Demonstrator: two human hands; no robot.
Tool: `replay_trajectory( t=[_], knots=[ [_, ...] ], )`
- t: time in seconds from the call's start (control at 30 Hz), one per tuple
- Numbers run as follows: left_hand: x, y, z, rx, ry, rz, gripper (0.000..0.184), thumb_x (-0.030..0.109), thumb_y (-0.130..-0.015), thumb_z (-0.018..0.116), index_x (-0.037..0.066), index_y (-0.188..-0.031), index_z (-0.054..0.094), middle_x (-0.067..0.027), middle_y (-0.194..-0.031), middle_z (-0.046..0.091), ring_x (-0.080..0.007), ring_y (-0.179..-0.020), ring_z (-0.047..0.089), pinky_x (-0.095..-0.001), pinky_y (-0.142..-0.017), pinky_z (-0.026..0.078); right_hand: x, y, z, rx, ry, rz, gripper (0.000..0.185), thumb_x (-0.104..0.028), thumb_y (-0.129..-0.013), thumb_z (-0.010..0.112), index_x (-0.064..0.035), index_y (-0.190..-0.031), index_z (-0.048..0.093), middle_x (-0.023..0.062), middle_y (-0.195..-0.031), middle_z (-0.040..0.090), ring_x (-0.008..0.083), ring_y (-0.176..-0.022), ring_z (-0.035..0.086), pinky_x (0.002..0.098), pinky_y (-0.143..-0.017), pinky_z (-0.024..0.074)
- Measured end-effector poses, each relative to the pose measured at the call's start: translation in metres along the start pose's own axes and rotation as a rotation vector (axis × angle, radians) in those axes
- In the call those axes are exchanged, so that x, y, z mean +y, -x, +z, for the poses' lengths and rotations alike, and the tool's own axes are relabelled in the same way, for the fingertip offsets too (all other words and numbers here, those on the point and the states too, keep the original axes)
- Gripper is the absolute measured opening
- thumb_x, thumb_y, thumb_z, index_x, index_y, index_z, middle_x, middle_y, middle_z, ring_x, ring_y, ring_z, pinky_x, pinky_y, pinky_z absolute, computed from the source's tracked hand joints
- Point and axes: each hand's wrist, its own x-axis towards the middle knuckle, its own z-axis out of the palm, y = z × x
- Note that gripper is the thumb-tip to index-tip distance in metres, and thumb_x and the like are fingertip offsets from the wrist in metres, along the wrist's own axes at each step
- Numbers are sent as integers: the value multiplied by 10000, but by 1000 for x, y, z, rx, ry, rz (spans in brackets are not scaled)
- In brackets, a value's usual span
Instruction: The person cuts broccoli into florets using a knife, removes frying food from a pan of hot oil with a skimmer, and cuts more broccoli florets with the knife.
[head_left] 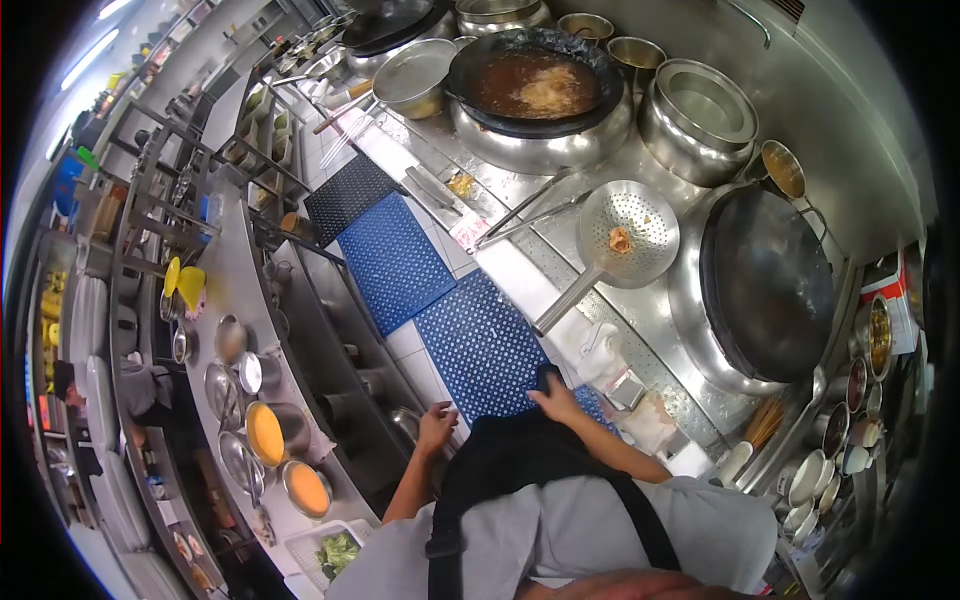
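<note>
My right hand [560,404] is in front of my black apron [510,455], closed around a small dark object [547,377] whose kind I cannot make out. Off to the left, my left hand [436,427] hangs beside the apron, fingers loosely bent and apart, with nothing visible in it. Ahead on the steel range lies a perforated strainer ladle [640,255] with a brown scrap in its bowl; its handle reaches over the front edge. Further back, a wok [485,100] holds bubbling brown liquid with pale food in it. A dark wok [768,290] sits on the right burner.
Blue patterned mats [475,335] cover the floor. On the left counter [215,300] stand pots of orange liquid [265,434] and a tray of green vegetables [337,552]. Sauce bowls [835,430] crowd the right side. Another person [150,390] is at far left.
</note>
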Motion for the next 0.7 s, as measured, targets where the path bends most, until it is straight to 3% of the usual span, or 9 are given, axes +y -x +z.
replay_trajectory(
  t=[0.07,0.1,0.13,0.17,0.27,0.33,0.43,0.53,0.7],
  knots=[
    [11,21,2,-81,-113,32,453,229,-935,711,5,-1316,615,-120,-982,747,-165,-850,717,-294,-707,548,105,13,28,336,24,637,762,-461,-828,811,-28,-1398,550,237,-1390,593,400,-1303,561,444,-1059,483],
    [6,31,4,-66,-104,70,438,237,-943,707,3,-1304,626,-111,-977,749,-158,-830,706,-290,-718,541,198,14,48,539,-519,479,637,-318,-867,808,-89,-1410,567,172,-1367,611,349,-1234,602,447,-1041,495],
    [7,42,2,-72,-81,84,438,239,-945,705,2,-1305,625,-108,-974,748,-157,-829,703,-290,-717,541,262,18,55,519,-1056,250,771,-283,-864,818,-226,-1523,423,130,-1316,622,267,-1236,583,474,-1015,496],
    [9,57,-1,-79,-55,99,438,241,-948,704,2,-1307,624,-105,-971,747,-155,-827,700,-290,-716,541,173,55,4,486,-920,764,747,-239,-885,796,-292,-1509,388,91,-1329,593,256,-1213,581,451,-1014,503],
    [-26,104,-12,-45,97,93,444,244,-961,702,-1,-1320,614,-113,-993,736,-154,-869,693,-286,-736,542,233,20,3,553,-1313,404,626,-234,-898,779,-264,-1434,456,69,-1303,589,261,-1154,599,398,-1028,497],
    [-39,130,-21,-41,224,81,420,218,-973,687,11,-1330,611,-108,-1040,727,-151,-889,683,-284,-755,540,237,-15,15,688,-1344,300,379,-171,-952,679,-140,-1323,609,86,-1173,661,258,-936,671,412,-858,578],
    [-61,158,-31,1,379,87,393,186,-990,671,17,-1339,605,-98,-1088,716,-150,-938,680,-280,-774,536,144,16,4,635,-1110,339,400,-150,-928,677,-99,-1318,602,106,-1123,677,295,-982,699,439,-889,588],
    [-47,200,-45,80,499,166,374,178,-1006,658,19,-1340,604,-99,-1110,710,-148,-964,678,-269,-801,533,202,-11,12,734,-246,597,379,-168,-920,684,-11,-1235,546,136,-997,704,232,-798,716,360,-641,599],
    [-21,258,-74,181,638,276,423,167,-1015,652,-24,-1379,553,-145,-1235,679,-198,-1063,688,-300,-896,553,178,7,6,301,453,483,214,-189,-926,691,-20,-1029,608,123,-854,694,234,-732,713,369,-594,560]
  ],
)
